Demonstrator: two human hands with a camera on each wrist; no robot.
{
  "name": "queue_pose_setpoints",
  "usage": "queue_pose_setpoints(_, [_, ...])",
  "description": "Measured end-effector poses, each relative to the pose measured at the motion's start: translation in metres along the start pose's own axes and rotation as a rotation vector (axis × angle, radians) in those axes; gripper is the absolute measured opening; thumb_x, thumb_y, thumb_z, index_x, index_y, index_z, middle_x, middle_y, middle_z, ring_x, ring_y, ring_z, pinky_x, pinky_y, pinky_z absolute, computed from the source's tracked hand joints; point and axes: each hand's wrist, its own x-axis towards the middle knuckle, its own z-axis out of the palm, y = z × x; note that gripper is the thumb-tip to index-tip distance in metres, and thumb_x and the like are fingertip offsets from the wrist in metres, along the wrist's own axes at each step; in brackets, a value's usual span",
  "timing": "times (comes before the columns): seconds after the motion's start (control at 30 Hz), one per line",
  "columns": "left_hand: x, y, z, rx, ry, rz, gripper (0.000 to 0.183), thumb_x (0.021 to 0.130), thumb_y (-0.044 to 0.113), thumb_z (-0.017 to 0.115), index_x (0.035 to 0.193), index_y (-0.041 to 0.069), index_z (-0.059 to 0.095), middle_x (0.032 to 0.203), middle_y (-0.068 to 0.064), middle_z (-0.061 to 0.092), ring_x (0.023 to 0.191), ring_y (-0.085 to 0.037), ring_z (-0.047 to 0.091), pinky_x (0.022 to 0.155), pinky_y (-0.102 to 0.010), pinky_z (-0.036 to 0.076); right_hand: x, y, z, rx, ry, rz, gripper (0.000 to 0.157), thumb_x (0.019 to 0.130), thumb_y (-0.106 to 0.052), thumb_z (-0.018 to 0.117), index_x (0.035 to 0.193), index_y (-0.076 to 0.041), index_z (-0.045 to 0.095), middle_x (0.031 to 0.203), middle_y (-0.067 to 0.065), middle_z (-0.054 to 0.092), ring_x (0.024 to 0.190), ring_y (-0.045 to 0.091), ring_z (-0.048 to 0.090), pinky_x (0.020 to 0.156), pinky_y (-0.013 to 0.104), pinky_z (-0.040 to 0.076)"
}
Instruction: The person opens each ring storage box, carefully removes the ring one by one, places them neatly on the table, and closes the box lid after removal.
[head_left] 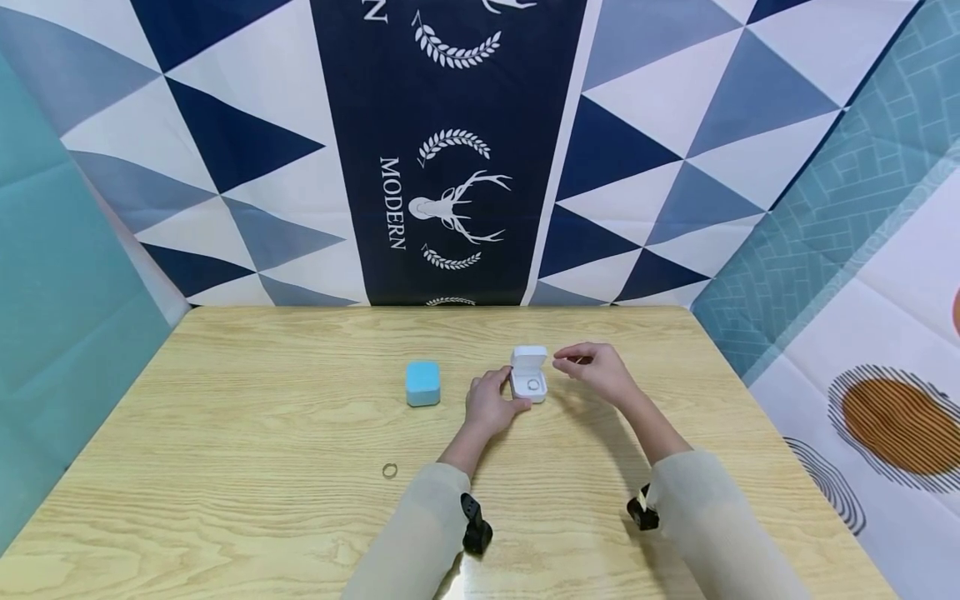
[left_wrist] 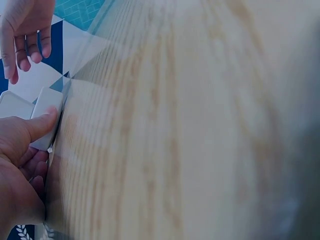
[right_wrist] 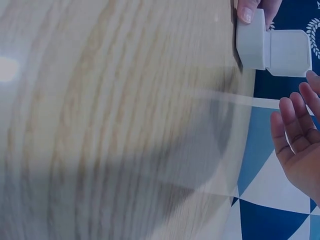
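A small white ring box (head_left: pixel 529 358) stands on the table with its lid raised, and a silver ring (head_left: pixel 533 385) sits in its insert. My left hand (head_left: pixel 491 406) holds the box from the left, thumb along the front and fingers at its side. In the left wrist view the thumb of the left hand (left_wrist: pixel 20 140) presses on the white box (left_wrist: pixel 46 120). Just right of the lid hovers my right hand (head_left: pixel 597 372), with nothing held. The right wrist view shows the right hand (right_wrist: pixel 300 140) with loosely bent fingers close to the lid (right_wrist: pixel 290 52).
A closed light-blue box (head_left: pixel 423 384) stands left of the left hand. Nearer the front, a second ring (head_left: pixel 390 471) lies on the wooden table (head_left: pixel 247 433). Patterned cloth (head_left: pixel 450 275) hangs behind the table's back edge.
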Motion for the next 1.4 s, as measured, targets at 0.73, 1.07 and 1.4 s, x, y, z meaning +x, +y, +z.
queue_pose_setpoints(0.73, [0.000, -0.002, 0.000, 0.019, -0.005, 0.016, 0.067, 0.078, 0.032, 0.075, 0.136, 0.011, 0.049, 0.133, -0.007, 0.055, 0.111, -0.025, 0.048, 0.097, -0.039, 0.038, -0.001, -0.002, 0.023, -0.083, -0.023, -0.081, 0.015, 0.083, -0.014, 0.070, 0.092, -0.003, 0.073, 0.084, 0.009, 0.067, 0.071, 0.011, 0.054, 0.062, 0.021, 0.045])
queue_pose_setpoints(1.07, [0.001, -0.002, 0.001, 0.017, -0.004, 0.016, 0.067, 0.078, 0.032, 0.075, 0.136, 0.010, 0.049, 0.133, -0.007, 0.055, 0.110, -0.024, 0.048, 0.096, -0.038, 0.038, -0.001, -0.005, 0.030, -0.109, -0.073, -0.104, 0.012, 0.083, -0.012, 0.069, 0.088, -0.002, 0.073, 0.079, 0.008, 0.066, 0.068, 0.012, 0.051, 0.061, 0.023, 0.043])
queue_pose_setpoints(1.4, [0.002, -0.003, 0.000, 0.016, -0.004, 0.011, 0.066, 0.079, 0.033, 0.074, 0.136, 0.011, 0.049, 0.134, -0.007, 0.055, 0.110, -0.024, 0.047, 0.095, -0.038, 0.038, 0.000, -0.006, 0.034, -0.174, -0.086, -0.122, 0.013, 0.083, -0.013, 0.069, 0.088, -0.002, 0.074, 0.077, 0.007, 0.063, 0.068, 0.012, 0.050, 0.060, 0.023, 0.042])
